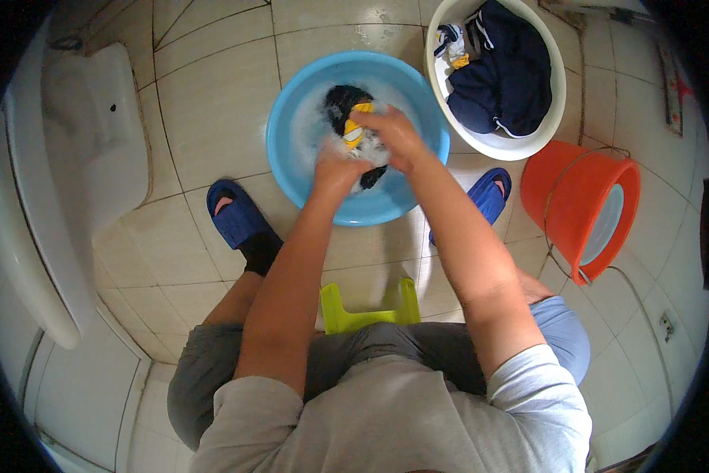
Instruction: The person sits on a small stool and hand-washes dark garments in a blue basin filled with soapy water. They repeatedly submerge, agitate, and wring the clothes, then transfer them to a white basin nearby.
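Note:
Both my hands are over soapy water in a round light-blue basin on the floor. Between them is a wet black cloth item with a yellow and white patch, which looks like a sock. My right hand pinches its yellow part from the right. My left hand is closed around its lower left side, with the fingers partly hidden by foam and cloth. One dark end lies toward the far side of the basin, and another dark bit shows just below my hands.
At the far right, a white tub holds dark navy clothing and a small white, navy and yellow piece. An orange bucket lies tilted beside it. Blue slippers flank the basin; a green stool is beneath me. A white ceramic fixture stands left.

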Motion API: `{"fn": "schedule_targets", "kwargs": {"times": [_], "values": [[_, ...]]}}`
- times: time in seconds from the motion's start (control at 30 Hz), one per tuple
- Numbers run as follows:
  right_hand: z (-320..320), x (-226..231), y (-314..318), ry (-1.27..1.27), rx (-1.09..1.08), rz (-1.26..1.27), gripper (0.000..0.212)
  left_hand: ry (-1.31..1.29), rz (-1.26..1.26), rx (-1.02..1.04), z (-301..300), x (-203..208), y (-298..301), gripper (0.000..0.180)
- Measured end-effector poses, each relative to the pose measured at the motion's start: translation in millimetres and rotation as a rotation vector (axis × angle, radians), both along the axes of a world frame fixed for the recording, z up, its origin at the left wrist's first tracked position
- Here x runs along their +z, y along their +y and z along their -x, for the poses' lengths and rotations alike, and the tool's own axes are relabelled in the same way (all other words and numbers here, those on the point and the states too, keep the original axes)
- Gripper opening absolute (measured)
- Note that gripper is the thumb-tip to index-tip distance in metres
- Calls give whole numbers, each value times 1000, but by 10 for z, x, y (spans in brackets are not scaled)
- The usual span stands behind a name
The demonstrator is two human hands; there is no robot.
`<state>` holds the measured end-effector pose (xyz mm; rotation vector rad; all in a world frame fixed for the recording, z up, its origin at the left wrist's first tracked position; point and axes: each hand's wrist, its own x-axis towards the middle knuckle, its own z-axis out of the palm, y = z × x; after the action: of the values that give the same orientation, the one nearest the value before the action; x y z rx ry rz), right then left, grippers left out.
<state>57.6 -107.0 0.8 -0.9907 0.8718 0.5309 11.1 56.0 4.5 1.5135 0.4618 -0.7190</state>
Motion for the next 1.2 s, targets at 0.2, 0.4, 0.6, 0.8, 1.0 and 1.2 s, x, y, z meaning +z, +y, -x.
{"fn": "schedule_targets", "kwargs": {"times": [0.2,0.4,0.6,0.8,1.0,1.2], "values": [[-41,111,-187,-276,431,964,49,73,-587,-575,51,500,-44,75],[236,-143,425,-632,846,1577,63,-445,-899,-643,223,130,-85,61],[-332,-366,379,-378,1273,1424,41,-193,-982,-819,137,-173,-47,37],[87,203,322,-728,603,1201,36,-226,-893,-1056,133,-494,7,36],[104,-247,376,-587,941,1561,40,-339,-942,-982,271,-600,51,28],[-416,-222,481,-152,872,1085,30,-380,-924,-947,168,-505,8,25]]}}
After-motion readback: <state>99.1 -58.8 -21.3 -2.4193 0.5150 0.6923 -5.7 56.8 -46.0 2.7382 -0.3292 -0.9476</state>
